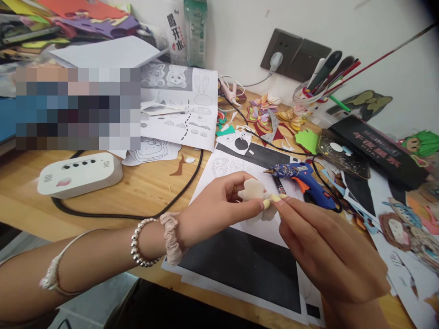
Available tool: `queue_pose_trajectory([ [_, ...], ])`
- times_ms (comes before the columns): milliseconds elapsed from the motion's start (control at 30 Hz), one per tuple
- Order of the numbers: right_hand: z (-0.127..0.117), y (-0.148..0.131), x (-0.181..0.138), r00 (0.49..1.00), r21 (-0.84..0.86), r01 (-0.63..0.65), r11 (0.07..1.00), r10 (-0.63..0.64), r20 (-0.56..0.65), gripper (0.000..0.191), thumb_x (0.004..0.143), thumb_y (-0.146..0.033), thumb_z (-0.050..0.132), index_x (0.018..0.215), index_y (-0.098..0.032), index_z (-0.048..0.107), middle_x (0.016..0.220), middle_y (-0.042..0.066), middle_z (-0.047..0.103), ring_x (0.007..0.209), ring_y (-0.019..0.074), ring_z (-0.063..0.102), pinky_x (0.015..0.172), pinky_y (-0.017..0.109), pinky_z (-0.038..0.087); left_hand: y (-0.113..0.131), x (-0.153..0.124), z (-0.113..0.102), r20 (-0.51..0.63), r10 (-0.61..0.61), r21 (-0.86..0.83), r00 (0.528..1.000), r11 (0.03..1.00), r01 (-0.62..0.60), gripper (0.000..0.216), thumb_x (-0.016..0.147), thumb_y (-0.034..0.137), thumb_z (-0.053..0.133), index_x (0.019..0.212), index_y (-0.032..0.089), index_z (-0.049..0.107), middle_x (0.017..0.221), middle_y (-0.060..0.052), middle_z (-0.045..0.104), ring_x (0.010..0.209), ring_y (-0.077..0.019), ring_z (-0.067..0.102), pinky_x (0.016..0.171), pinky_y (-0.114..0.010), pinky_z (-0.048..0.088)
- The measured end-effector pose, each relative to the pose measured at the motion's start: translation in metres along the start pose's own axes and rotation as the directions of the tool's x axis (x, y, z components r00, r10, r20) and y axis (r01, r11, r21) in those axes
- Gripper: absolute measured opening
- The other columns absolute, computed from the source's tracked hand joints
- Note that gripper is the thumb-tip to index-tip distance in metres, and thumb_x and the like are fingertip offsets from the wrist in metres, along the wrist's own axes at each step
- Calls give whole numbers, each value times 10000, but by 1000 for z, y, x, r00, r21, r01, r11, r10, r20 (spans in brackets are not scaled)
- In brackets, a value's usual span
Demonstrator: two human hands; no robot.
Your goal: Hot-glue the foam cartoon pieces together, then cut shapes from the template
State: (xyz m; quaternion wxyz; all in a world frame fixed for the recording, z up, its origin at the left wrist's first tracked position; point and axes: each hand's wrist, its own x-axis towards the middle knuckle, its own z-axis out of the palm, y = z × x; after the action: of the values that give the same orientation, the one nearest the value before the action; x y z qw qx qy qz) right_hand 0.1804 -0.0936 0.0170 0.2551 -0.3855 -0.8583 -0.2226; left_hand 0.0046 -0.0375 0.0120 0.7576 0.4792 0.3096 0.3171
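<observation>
Over the printed paper, my left hand (pixel 219 198) pinches a cream-white cutout (pixel 254 188) with a scalloped edge; it looks like felt. My right hand (pixel 325 242) is closed at the cutout's right edge, thumb and index finger pressed together on it. The two hands' fingertips nearly meet there, and the fingers partly cover the cutout. Below the hands lies a printed sheet with a large black panel (pixel 240 265). A blue glue gun (pixel 305 180) with an orange trigger rests just beyond, its nozzle pointing left. Part of a black marker (pixel 279 185) shows beside it.
A white power strip (pixel 80 171) with a black cord (pixel 164 211) sits at left. Printed drawings (pixel 192 107) and coloured felt sheets (pixel 92 18) pile up behind. Felt butterflies (pixel 262 112), a pen holder (pixel 313 98), a black box (pixel 377 146) and felt figures (pixel 401 228) crowd the right.
</observation>
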Motion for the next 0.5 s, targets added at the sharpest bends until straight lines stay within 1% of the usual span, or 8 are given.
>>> queue_pose_trajectory([
  [67,1,-1,0,999,-10,-28,1000,28,-16,311,714,-73,615,1022,-109,596,958,76,642,836,175,596,765,276,476,0,0,0,-7,15,26,1000,1000,-15,164,714,244,610,794,147,505,699,28,507,621,-67,454,563,-179,361],
  [133,3,-2,1,995,-22,-85,996,84,-48,307,715,-104,630,1019,-129,594,930,49,649,808,149,597,778,252,468,0,0,0,-20,45,78,999,996,-43,141,724,224,594,798,146,504,700,29,499,616,-64,447,553,-174,355],
  [200,4,-3,4,980,8,-184,983,184,-71,283,715,-124,636,994,-144,595,901,34,651,800,134,595,783,234,460,0,-1,0,-36,94,161,995,983,-87,115,729,204,579,796,143,508,703,29,496,618,-64,449,557,-173,361],
  [233,4,-4,5,967,50,-244,968,247,-60,260,718,-129,633,975,-150,596,886,32,649,805,133,594,782,232,458,1,-1,0,-39,123,211,992,971,-113,106,730,196,575,796,142,512,706,28,499,625,-66,454,567,-174,367],
  [300,3,-4,8,927,177,-369,913,374,3,201,730,-136,616,928,-161,598,855,29,641,803,133,590,765,237,458,2,-3,0,-34,182,307,983,938,-163,97,730,189,572,797,140,521,718,26,513,646,-69,470,593,-175,380],
  [367,2,-5,11,879,307,-471,827,471,79,149,741,-144,598,887,-176,600,828,17,630,770,127,583,728,242,460,4,-5,1,-18,228,383,974,901,-204,96,734,191,569,805,140,530,734,25,532,665,-69,483,619,-173,390],
  [433,1,-6,12,839,400,-531,747,530,125,129,745,-141,590,863,-190,601,814,2,620,731,115,573,687,242,456,4,-7,2,1,256,436,967,870,-231,94,742,196,562,814,141,537,750,22,552,680,-70,496,640,-172,399],
  [500,1,-6,13,822,447,-551,705,552,141,131,744,-129,586,852,-201,603,805,-11,615,714,109,566,666,241,450,4,-8,2,16,274,470,961,847,-250,93,748,200,556,821,144,540,758,20,567,687,-72,508,650,-174,406],
])
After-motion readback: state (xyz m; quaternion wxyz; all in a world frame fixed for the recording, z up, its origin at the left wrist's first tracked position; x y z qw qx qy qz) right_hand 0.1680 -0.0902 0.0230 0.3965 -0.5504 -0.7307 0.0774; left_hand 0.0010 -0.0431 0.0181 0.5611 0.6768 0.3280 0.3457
